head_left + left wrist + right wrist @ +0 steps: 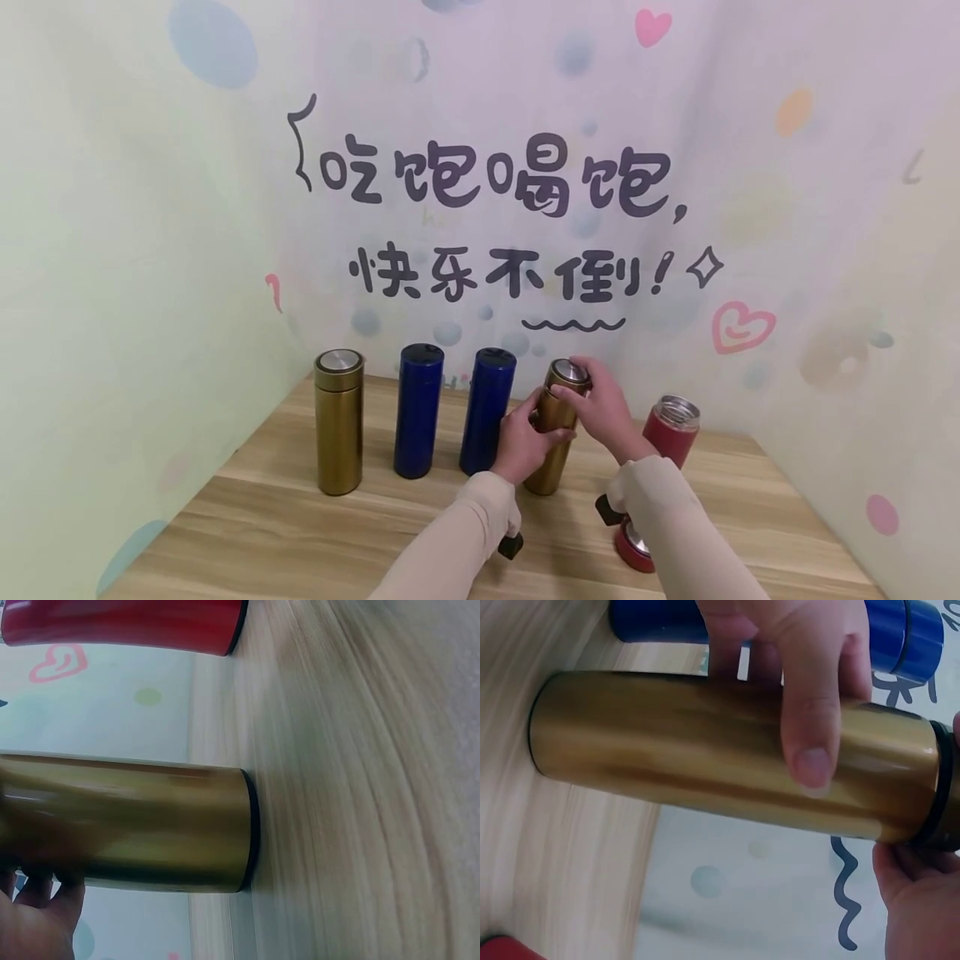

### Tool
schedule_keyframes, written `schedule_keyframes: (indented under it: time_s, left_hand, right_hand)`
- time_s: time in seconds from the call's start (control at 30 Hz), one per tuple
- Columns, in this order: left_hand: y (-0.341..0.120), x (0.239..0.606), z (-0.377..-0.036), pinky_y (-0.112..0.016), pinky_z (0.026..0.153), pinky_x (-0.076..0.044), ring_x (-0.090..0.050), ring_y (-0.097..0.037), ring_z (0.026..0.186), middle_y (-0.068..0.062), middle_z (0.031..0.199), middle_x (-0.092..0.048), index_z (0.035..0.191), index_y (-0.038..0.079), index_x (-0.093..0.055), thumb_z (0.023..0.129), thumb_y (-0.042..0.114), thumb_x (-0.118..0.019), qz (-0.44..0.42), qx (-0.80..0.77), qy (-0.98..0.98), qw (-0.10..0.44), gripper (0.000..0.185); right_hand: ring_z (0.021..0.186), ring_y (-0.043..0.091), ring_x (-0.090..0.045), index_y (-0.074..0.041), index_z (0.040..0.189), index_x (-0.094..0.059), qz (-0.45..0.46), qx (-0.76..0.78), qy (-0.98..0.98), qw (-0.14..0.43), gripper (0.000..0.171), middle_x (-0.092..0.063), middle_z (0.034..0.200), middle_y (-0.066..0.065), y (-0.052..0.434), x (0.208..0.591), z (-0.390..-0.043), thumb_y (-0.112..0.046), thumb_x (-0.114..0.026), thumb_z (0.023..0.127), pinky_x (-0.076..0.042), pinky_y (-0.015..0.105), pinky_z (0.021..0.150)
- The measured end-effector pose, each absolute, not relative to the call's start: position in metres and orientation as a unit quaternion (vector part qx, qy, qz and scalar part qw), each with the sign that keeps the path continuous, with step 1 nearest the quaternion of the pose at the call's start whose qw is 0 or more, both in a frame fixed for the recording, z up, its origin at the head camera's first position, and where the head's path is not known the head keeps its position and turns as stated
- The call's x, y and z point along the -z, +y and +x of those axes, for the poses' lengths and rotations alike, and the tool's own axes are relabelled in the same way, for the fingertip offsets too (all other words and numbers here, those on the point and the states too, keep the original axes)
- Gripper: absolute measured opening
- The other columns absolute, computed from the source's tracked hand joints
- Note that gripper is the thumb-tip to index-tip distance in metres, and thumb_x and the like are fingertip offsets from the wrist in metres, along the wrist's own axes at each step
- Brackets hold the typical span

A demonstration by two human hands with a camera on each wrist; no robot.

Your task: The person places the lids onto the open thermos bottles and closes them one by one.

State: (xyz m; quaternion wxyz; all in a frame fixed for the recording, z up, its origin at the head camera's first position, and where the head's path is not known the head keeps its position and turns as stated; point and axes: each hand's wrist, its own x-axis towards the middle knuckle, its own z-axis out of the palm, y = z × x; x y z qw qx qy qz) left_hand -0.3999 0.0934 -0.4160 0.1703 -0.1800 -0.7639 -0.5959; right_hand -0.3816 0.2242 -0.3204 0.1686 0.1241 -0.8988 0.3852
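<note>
A gold thermos [546,471] stands upright on the wooden table, its black-edged base shown in the left wrist view. My left hand [522,440] grips its body, thumb across the front and fingers behind, as the right wrist view shows. Up at the top, my right hand [604,410] holds the gold lid [570,372] with its silver disc. A black ring [934,784] shows between body and lid in the right wrist view. Just left of my left hand stands a blue thermos [486,417].
Another blue thermos [417,417] and a second gold thermos [339,442] stand farther left. Behind my right wrist is a red thermos [671,432] with its metal mouth uncovered. A red lid [632,550] lies beside my right sleeve. A printed backdrop [480,83] rises behind the table [300,542].
</note>
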Motion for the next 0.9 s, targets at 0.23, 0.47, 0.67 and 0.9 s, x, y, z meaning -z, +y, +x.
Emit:
schedule_keyframes:
  time_s: [0.23,0.47,0.67,0.9]
  left_hand:
    - [0.0941,0.4146,-0.3995,-0.04,0.09,-0.052,-0.061,-0.023,0.112,-0.006,0.131,-0.06,0.144,0.018,-0.048,0.079,0.033,-0.082,-0.19,0.6,-0.756,0.18,0.075]
    - [0.0937,0.4151,-0.3983,-0.04,0.091,-0.052,-0.061,-0.023,0.112,-0.007,0.13,-0.061,0.144,0.018,-0.048,0.079,0.033,-0.082,-0.194,0.601,-0.754,0.182,0.075]
    - [0.0936,0.4156,-0.3988,-0.04,0.091,-0.052,-0.061,-0.023,0.112,-0.007,0.131,-0.06,0.145,0.018,-0.047,0.079,0.034,-0.081,-0.191,0.602,-0.754,0.179,0.076]
    - [0.0943,0.4181,-0.4009,-0.039,0.089,-0.053,-0.062,-0.023,0.111,-0.008,0.13,-0.061,0.145,0.017,-0.047,0.078,0.035,-0.082,-0.194,0.601,-0.754,0.182,0.077]
  right_hand:
    - [0.121,0.038,-0.049,-0.003,0.144,-0.041,0.146,-0.379,-0.901,0.151,0.061,-0.049,0.137,0.021,0.2286,0.3169,-0.383,-0.024,-0.068,0.093,-0.043,0.055,0.099]
    - [0.126,0.039,-0.045,-0.003,0.147,-0.039,0.144,-0.384,-0.901,0.142,0.063,-0.045,0.141,0.022,0.2283,0.3179,-0.3816,-0.023,-0.067,0.093,-0.04,0.055,0.101]
    - [0.123,0.039,-0.046,-0.002,0.146,-0.04,0.154,-0.377,-0.9,0.158,0.061,-0.046,0.138,0.023,0.2269,0.3189,-0.3819,-0.02,-0.066,0.094,-0.041,0.055,0.1]
    - [0.122,0.04,-0.044,0.002,0.145,-0.038,0.174,-0.375,-0.896,0.161,0.058,-0.044,0.137,0.025,0.2284,0.3207,-0.3819,-0.017,-0.063,0.096,-0.039,0.057,0.101]
